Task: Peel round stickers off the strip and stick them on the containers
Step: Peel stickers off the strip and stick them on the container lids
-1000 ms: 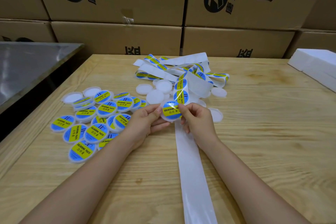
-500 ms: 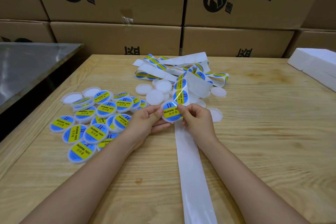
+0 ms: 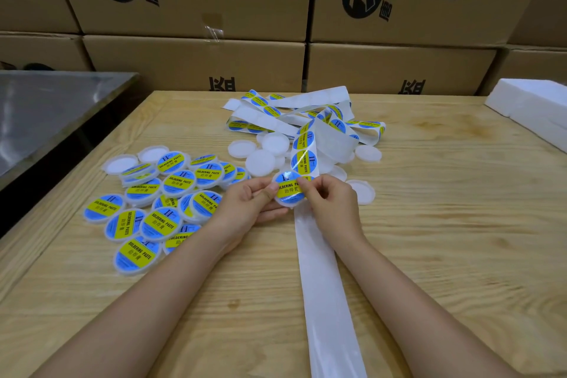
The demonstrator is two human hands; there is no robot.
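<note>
My left hand (image 3: 250, 204) holds a small round white container (image 3: 288, 193) at the middle of the table, thumb on its left rim. A blue and yellow round sticker (image 3: 287, 186) reading "soldering paste" lies on its top. My right hand (image 3: 329, 204) pinches the sticker's right edge with thumb and fingertips. The white backing strip (image 3: 325, 285) runs from under my right hand toward me, and its part with stickers (image 3: 303, 152) rises away behind the container into a tangled heap.
A pile of stickered containers (image 3: 162, 202) lies left of my hands. Plain white containers (image 3: 260, 159) sit behind and one (image 3: 363, 190) to the right. Cardboard boxes (image 3: 196, 61) wall the back. White foam blocks (image 3: 534, 107) lie far right, a steel table (image 3: 46, 113) left.
The container and both hands have shifted very slightly; the right fingers have moved further onto the sticker's right edge. The strip and piles have stayed in place.
</note>
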